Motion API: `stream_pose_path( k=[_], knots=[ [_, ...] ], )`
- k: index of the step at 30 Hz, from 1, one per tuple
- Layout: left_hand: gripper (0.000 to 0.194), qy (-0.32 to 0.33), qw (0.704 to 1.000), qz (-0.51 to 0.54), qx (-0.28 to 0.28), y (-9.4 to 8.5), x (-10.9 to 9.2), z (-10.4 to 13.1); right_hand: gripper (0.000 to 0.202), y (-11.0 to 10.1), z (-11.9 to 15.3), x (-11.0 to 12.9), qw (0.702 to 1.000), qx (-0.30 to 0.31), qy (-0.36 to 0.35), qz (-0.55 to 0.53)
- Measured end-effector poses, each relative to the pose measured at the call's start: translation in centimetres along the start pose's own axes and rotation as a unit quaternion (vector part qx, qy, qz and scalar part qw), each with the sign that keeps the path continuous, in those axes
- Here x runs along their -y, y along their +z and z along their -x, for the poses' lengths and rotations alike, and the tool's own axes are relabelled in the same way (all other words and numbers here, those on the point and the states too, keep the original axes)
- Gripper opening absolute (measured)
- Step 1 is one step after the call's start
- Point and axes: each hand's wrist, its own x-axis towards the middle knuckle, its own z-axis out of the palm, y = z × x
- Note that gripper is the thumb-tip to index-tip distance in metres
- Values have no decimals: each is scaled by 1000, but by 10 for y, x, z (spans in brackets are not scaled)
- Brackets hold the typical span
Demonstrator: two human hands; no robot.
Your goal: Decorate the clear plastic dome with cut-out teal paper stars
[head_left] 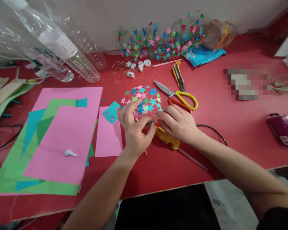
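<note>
Dark green paper, seemingly a tiny scrap [153, 121], is pinched between thumb and forefinger of the person's left hand [136, 129], a fine grip that probably keeps most of its surface free. The right hand [179, 123] curls its fingers over one yellow plastic glue gun [166, 138] with one translucent glue stick [193, 159] in its rear; whether that grip holds anything cannot be told. Just beyond the glue gun, likely central so both hands reach it, lies one round cluster of multicoloured paper stars [146, 100], too overlapped to count.

Beyond and rightward of the glue gun are one pair of scissors with yellow and orange handles [173, 94] and one yellow utility knife [179, 76], presumably set aside within reach. Left of it on the red bench [240, 127] are one turquoise paper piece with star-shaped holes [111, 111], one small pink sheet [108, 137], one stack of coloured sheets [62, 137] bearing one white earbud [70, 153], and, farther back, at least three clear plastic bottles [85, 65].
</note>
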Motion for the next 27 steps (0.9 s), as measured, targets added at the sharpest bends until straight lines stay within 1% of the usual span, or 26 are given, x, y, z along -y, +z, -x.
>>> stream_pose_path(
  k=[5,10,15,19,22,24,26,27],
  knots=[
    [7,10,1000,-3,-10,1,0,1,17,-1,1,2,1000,3,-7,7],
    [9,21,999,19,-18,1,2,0,18,-3,-1,4,1000,0,-15,10],
    [10,6,1000,22,-10,-2,9,-2,19,-3,0,4,1000,14,-13,5],
    [8,6,999,21,-22,-4,12,-3,21,-4,2,2,1000,14,-4,-13],
    [8,6,999,27,-32,-3,15,-3,20,-12,0,0,997,-8,32,-71],
    [8,4,999,38,-35,-1,18,-3,18,-22,-3,-7,989,-16,85,-123],
    [6,5,998,46,-38,2,20,-2,15,-36,-7,-24,974,-4,153,-166],
    [6,6,998,48,-41,3,20,-2,15,-44,-8,-37,965,11,188,-182]
  ],
)
